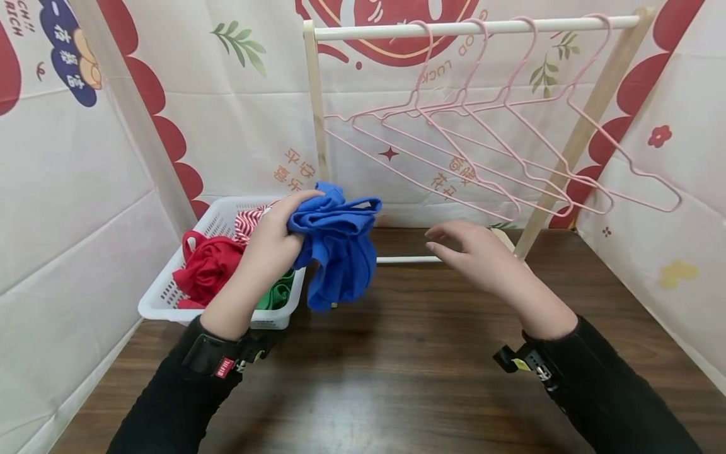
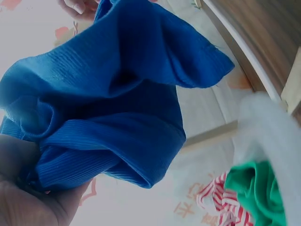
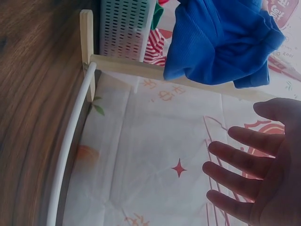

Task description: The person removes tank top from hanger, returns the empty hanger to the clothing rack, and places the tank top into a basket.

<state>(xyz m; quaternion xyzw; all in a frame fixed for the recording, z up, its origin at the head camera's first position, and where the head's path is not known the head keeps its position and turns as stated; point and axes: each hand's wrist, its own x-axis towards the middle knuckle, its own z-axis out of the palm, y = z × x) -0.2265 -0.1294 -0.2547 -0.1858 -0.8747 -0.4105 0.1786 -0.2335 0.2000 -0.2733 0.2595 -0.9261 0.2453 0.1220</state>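
Observation:
A crumpled blue ribbed garment (image 1: 343, 246) hangs from my left hand (image 1: 275, 243), whose fingers and thumb grip its upper left side. In the left wrist view the blue cloth (image 2: 117, 99) fills much of the picture, folded over on itself, with the thumb side of the hand at lower left. To the right, my right hand (image 1: 482, 255) hovers over the table with nothing in it. Its fingers (image 3: 240, 157) are spread and relaxed in the right wrist view, apart from the cloth.
A white basket (image 1: 153, 302) at left holds a red garment (image 1: 212, 271), red-and-white striped cloth (image 1: 249, 221) and green cloth (image 1: 278, 293). Behind stands a wooden rack with a white rail (image 1: 363, 31), bearing several pink hangers (image 1: 465, 107). Printed fabric walls surround the brown table (image 1: 397, 366).

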